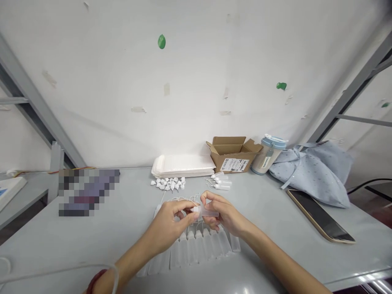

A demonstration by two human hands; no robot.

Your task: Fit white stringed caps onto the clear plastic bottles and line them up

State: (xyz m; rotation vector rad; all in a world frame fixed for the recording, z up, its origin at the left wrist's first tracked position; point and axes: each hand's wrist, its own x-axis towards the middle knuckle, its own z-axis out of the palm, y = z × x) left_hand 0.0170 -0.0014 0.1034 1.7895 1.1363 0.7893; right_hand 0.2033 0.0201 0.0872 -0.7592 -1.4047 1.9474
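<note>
A small translucent plastic squeeze bottle lies sideways between both hands, above the table's middle. Its white cap is pinched by the thumb and fingers of my left hand. My right hand grips the bottle's body from the other side. Directly below, a row of similar capped bottles lies on the table, with thin white cords or straps at their tops; my hands and forearms hide part of the row. Behind my hands, loose white caps form a small pile, and a few more bottles lie to their right.
White padded envelopes are stacked against the wall beside an open cardboard box. Farther right are a tumbler, a blue cloth bag and a phone. A pixelated object is at the left; a white cable crosses the lower left.
</note>
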